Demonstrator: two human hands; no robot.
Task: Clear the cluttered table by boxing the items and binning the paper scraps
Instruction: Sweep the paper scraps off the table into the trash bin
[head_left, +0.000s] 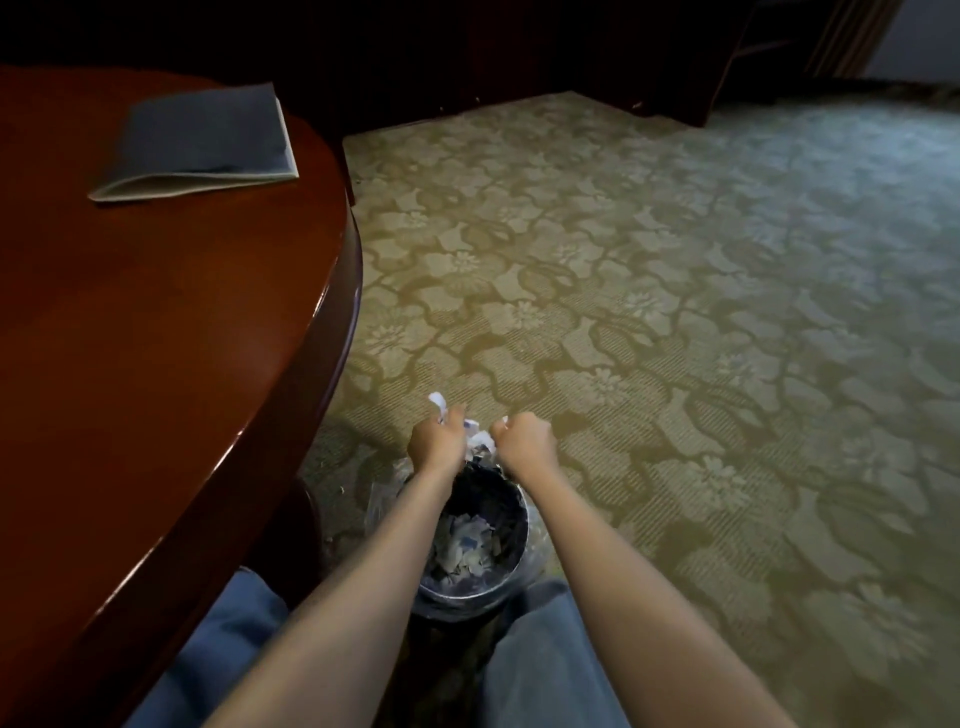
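A small round bin (511, 574) with a dark liner stands on the carpet between my knees, and a heap of torn paper scraps (467, 545) lies inside it. Both my hands hover over its far rim. My left hand (438, 441) grips white paper scraps (437, 402) that stick up above the fist. My right hand (522, 441) is curled, with a bit of white paper showing at its thumb side. More crumpled paper (480, 441) hangs between the two fists.
A dark red wooden table (156, 338) fills the left side, its curved edge close to the bin. A folded blue-grey cloth (200, 140) lies on its far part. Patterned green carpet (675, 312) spreads to the right. Dark furniture stands at the back.
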